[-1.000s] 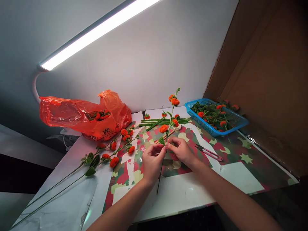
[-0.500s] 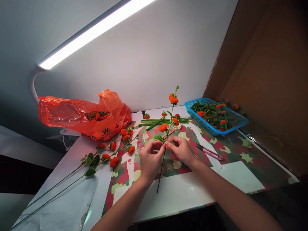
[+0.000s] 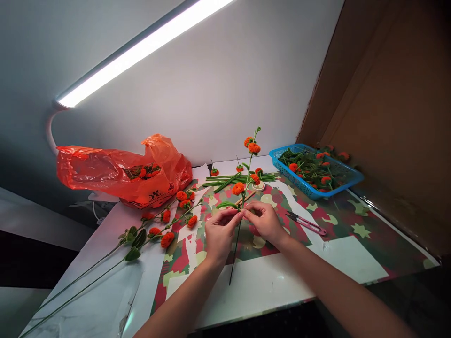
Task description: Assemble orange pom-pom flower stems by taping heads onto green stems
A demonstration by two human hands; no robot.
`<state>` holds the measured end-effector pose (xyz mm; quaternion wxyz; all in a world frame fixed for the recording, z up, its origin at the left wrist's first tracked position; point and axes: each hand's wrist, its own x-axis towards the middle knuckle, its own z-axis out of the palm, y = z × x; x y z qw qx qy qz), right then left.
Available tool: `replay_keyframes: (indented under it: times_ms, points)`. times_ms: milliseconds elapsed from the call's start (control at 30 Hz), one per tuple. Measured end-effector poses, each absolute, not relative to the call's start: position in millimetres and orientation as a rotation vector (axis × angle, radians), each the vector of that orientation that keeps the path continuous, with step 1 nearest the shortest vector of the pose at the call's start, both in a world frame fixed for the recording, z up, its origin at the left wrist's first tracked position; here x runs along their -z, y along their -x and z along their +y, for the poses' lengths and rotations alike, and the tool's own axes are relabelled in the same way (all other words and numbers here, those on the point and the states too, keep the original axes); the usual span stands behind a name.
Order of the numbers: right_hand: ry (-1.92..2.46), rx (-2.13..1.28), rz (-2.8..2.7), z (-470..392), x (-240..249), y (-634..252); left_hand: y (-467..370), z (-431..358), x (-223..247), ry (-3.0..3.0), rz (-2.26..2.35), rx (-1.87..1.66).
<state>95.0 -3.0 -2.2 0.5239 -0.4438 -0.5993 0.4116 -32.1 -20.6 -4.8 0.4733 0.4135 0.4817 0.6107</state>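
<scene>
Both hands meet at the middle of a handmade flower stem (image 3: 247, 176), which stands nearly upright. Several fuzzy orange blooms sit along its upper part, and a thin dark wire end (image 3: 234, 258) runs down below my fingers. My left hand (image 3: 221, 232) is pinched at the base of a green leaf (image 3: 227, 205) that points left from the stem. My right hand (image 3: 266, 223) grips the stem just beside it, thumb and finger together. The exact joint between leaf and stem is hidden by my fingertips.
Finished flower stems (image 3: 128, 253) lie at left, by a red plastic bag (image 3: 158, 183) holding more blooms. Green sticks (image 3: 229, 180), a tape roll (image 3: 258, 186) and pink thread snips (image 3: 308, 224) lie on the patterned mat. A blue basket (image 3: 312, 190) of flowers stands at right under a lamp (image 3: 141, 51).
The leaf has swung outward and now lies longer and flatter to the left. The stem has turned slightly, its blooms shifting a little left. Both hands stay in nearly the same place.
</scene>
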Motion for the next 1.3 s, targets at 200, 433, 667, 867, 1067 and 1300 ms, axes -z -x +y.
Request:
replay_keyframes:
  times_ms: [200,433,667,867,1067,1300]
  points:
    - [1.065,-0.958,-1.442,-3.3,4.3,-94.0,29.2,-22.2,3.4,-0.906,1.171,-1.438]
    - [1.071,-0.966,-1.436,-3.1,3.8,-94.4,28.8,-26.3,5.6,-0.93,1.173,-1.388]
    - [1.098,-0.904,-1.454,-5.3,0.3,-93.8,31.2,-26.6,2.0,-0.972,1.195,-1.353]
    - [1.091,-0.921,-1.441,-5.2,1.7,-93.5,30.6,-27.3,-2.9,-0.994,1.226,-1.384]
    - [1.08,-0.886,-1.448,-5.6,1.5,-93.7,32.3,-30.8,1.8,-1.307,1.327,-1.417]
    - [1.093,-0.812,-1.491,-8.4,-5.2,-92.0,35.0,-31.7,0.0,-1.588,1.398,-1.379]
